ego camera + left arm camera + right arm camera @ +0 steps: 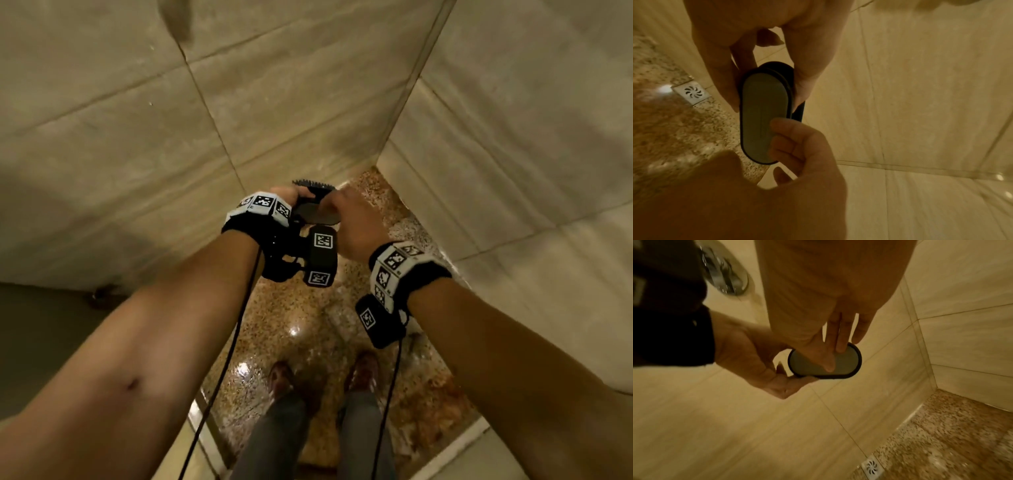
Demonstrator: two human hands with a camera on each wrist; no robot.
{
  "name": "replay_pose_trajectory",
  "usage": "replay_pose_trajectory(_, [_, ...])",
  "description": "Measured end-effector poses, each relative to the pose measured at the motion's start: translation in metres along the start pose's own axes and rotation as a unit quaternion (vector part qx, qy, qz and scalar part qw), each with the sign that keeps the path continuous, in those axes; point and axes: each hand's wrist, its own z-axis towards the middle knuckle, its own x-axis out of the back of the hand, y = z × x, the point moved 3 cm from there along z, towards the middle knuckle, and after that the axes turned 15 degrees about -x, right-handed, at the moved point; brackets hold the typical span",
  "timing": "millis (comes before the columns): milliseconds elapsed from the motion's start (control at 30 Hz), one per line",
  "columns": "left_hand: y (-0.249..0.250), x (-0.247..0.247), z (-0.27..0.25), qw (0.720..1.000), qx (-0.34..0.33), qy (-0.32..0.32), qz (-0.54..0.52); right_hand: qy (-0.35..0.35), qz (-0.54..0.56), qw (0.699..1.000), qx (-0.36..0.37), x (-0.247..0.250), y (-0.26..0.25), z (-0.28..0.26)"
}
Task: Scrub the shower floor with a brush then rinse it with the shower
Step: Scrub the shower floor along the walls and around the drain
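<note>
A black scrub brush (312, 209) with a grey oval back (761, 116) is held at waist height between both hands, its bristles (311, 185) pointing away from me. My left hand (288, 198) grips its near end, curled fingers (791, 139) on the grey back. My right hand (342, 209) pinches the far end by its sides, with fingers (840, 340) lying on the grey back (849, 363). Below lies the wet speckled shower floor (301, 318).
Beige tiled walls (171, 137) close in on the left, front and right. A square metal drain (691, 94) sits in the floor by the wall, also in the right wrist view as the drain (872, 467). A chrome wall fitting (725, 275) is near. My brown shoes (281, 377) stand on the floor.
</note>
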Motion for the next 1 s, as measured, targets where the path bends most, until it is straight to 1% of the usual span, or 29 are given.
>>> replay_pose_trajectory(100, [0.009,-0.019,0.011,0.999,-0.005,-0.025,0.023,0.087,-0.026,0.996,0.01,-0.004,0.013,0.01])
replay_pose_trajectory(167, [0.015,-0.029,0.021,0.997,-0.04,-0.045,0.057,0.144,-0.046,0.988,-0.001,-0.001,0.024,0.019])
replay_pose_trajectory(200, [0.016,-0.036,0.029,0.995,-0.053,-0.05,0.071,0.153,-0.056,0.987,-0.003,0.002,0.032,0.029])
replay_pose_trajectory(233, [0.019,-0.042,0.034,0.994,-0.056,-0.043,0.083,0.137,-0.064,0.988,0.0,0.002,0.041,0.042])
replay_pose_trajectory(267, [0.021,-0.05,0.039,0.994,-0.049,-0.048,0.086,0.103,-0.069,0.992,0.008,0.001,0.051,0.057])
replay_pose_trajectory(300, [0.021,-0.056,0.048,0.995,-0.027,-0.063,0.076,0.064,-0.07,0.995,0.013,0.0,0.06,0.07])
replay_pose_trajectory(333, [0.023,-0.062,0.056,0.994,-0.022,-0.072,0.074,0.037,-0.067,0.997,0.016,0.0,0.068,0.081])
replay_pose_trajectory(400, [0.03,-0.083,0.082,0.995,0.003,-0.086,0.047,0.016,-0.05,0.999,0.01,0.005,0.091,0.11])
replay_pose_trajectory(433, [0.035,-0.091,0.087,0.997,0.001,-0.073,0.023,0.014,-0.035,0.999,0.0,0.007,0.101,0.121])
replay_pose_trajectory(500, [0.035,-0.106,0.106,0.997,0.064,-0.005,-0.033,0.004,-0.012,1.0,-0.026,0.009,0.121,0.143])
replay_pose_trajectory(533, [0.035,-0.113,0.115,0.997,0.075,0.019,-0.031,-0.001,-0.003,0.999,-0.041,0.009,0.13,0.154])
replay_pose_trajectory(567, [0.036,-0.116,0.124,0.997,0.068,0.039,-0.012,-0.003,0.011,0.998,-0.059,0.008,0.139,0.165])
replay_pose_trajectory(633, [0.031,-0.116,0.15,0.994,0.026,0.107,0.023,-0.005,0.05,0.994,-0.098,0.001,0.156,0.187])
replay_pose_trajectory(700, [0.021,-0.11,0.171,0.989,-0.002,0.144,0.041,-0.007,0.082,0.987,-0.137,-0.009,0.17,0.203])
replay_pose_trajectory(867, [-0.023,-0.091,0.23,0.983,-0.035,0.149,0.101,-0.009,0.131,0.973,-0.192,-0.056,0.201,0.248])
replay_pose_trajectory(933, [-0.045,-0.084,0.259,0.98,-0.051,0.147,0.122,-0.024,0.144,0.965,-0.216,-0.088,0.214,0.269])
replay_pose_trajectory(1000, [-0.074,-0.08,0.296,0.979,-0.071,0.146,0.122,-0.033,0.14,0.961,-0.238,-0.129,0.23,0.292])
